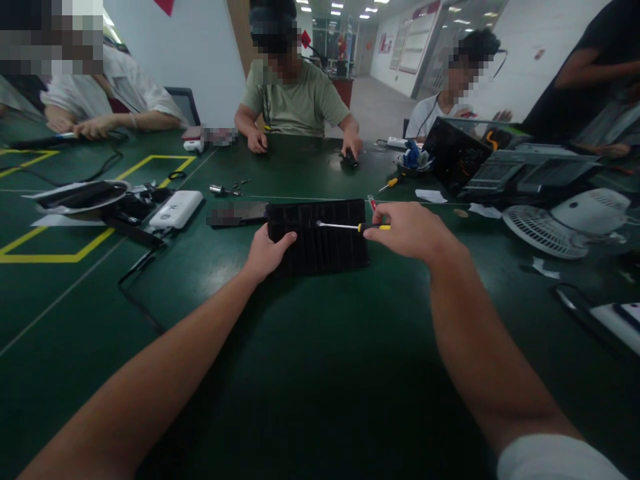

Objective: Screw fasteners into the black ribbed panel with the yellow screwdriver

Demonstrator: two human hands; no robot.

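My left hand (266, 253) grips the left edge of a black rectangular plastic panel (330, 252) with raised ribs, its thumb lying on the face. The panel is propped at a tilt above the green table. In my right hand (411, 230) is a screwdriver (343, 227) with a yellow and black handle. Its metal shaft points left across the panel, and the tip is at the upper middle; whether it touches a screw I cannot tell. Just behind the panel's left end lies a flat dark piece (237, 214). A small red-handled item (372, 203) shows behind my right hand.
A white power bank (177, 209) and cables lie left, beside a round dark object (85, 197). Another screwdriver (393, 182) lies farther back. To the right stand a white fan (565, 223) and an opened computer case (530, 170). Several people sit around the table.
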